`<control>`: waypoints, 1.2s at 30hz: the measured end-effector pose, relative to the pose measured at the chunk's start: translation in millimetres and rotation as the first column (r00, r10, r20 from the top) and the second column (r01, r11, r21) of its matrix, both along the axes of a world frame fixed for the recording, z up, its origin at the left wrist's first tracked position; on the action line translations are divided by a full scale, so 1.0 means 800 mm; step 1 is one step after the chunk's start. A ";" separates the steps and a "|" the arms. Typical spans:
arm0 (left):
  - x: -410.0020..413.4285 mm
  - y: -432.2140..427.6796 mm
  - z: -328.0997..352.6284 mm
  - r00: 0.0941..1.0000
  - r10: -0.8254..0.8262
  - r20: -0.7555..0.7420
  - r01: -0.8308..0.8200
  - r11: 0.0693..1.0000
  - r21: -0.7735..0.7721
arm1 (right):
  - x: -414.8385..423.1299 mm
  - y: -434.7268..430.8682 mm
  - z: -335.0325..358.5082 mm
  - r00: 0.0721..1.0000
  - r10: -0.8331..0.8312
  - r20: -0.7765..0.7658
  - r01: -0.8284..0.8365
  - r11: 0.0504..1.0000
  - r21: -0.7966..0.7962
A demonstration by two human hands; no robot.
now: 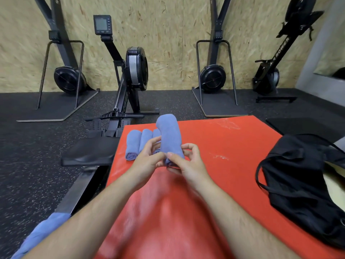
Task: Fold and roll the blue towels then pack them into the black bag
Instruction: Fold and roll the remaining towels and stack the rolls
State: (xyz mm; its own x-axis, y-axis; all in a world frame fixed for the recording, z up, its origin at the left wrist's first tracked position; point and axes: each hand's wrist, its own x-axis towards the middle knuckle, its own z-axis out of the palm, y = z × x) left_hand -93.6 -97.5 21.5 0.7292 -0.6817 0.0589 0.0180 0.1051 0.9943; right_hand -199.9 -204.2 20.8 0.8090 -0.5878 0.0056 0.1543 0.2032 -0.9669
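Above the red mat [214, 139] I hold a rolled towel [169, 135] by its near end, my left hand [147, 157] and right hand [188, 161] both pinching it. Three more rolls [133, 144] lie side by side on the mat behind. The bag [298, 176] sits to my right, well apart.

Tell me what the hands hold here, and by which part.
A rolled blue towel, gripped at its near end by the left hand and the right hand.
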 end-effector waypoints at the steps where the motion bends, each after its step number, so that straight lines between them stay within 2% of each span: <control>1: 0.004 -0.003 0.000 1.000 -0.019 0.006 0.019 1.000 0.010 | 0.004 0.001 -0.002 1.000 -0.009 0.001 0.009 1.000 0.004; 6: 0.029 -0.022 0.009 0.989 -0.085 0.122 0.069 0.989 0.132 | 0.034 -0.010 -0.002 0.997 -0.076 0.007 0.075 0.996 0.048; 9: 0.056 -0.039 0.002 0.972 -0.135 0.194 0.081 0.962 0.261 | 0.061 -0.030 -0.007 0.983 -0.178 -0.043 0.177 0.984 -0.020; 12: 0.081 -0.065 -0.020 0.940 -0.010 0.340 -0.119 0.926 0.358 | 0.095 -0.054 -0.026 0.939 -0.313 -0.141 0.285 0.940 -0.190; 14: 0.097 -0.080 -0.034 0.825 0.072 0.560 -0.341 0.855 0.392 | 0.117 -0.070 -0.041 0.902 -0.387 -0.193 0.313 0.892 -0.327; 16: 0.117 -0.087 -0.049 0.698 0.044 0.715 -0.501 0.743 0.444 | 0.138 -0.086 -0.058 0.870 -0.422 -0.257 0.291 0.858 -0.424; 17: 0.127 -0.088 -0.056 0.666 0.001 0.746 -0.550 0.676 0.490 | 0.147 -0.092 -0.067 0.860 -0.422 -0.288 0.273 0.856 -0.440; 19: 0.142 -0.087 -0.072 0.677 -0.079 0.732 -0.578 0.559 0.595 | 0.163 -0.098 -0.084 0.840 -0.415 -0.350 0.234 0.859 -0.456; 21: 0.151 -0.083 -0.087 0.702 -0.125 0.701 -0.563 0.505 0.654 | 0.177 -0.100 -0.097 0.824 -0.412 -0.388 0.200 0.853 -0.482; 24: 0.156 -0.079 -0.099 0.712 -0.153 0.685 -0.538 0.508 0.673 | 0.198 -0.097 -0.107 0.819 -0.427 -0.384 0.161 0.813 -0.559; 28: 0.152 -0.079 -0.102 0.713 -0.149 0.685 -0.537 0.512 0.671 | 0.207 -0.090 -0.112 0.713 -0.450 -0.538 -0.098 0.695 -0.712; 34: 0.150 -0.069 -0.098 0.717 -0.217 0.662 -0.501 0.500 0.707 | 0.190 -0.088 -0.099 0.688 -0.417 -0.594 -0.250 0.633 -0.733; 36: 0.143 -0.060 -0.094 0.694 -0.221 0.685 -0.508 0.523 0.684 | 0.178 -0.081 -0.089 0.685 -0.428 -0.589 -0.297 0.574 -0.763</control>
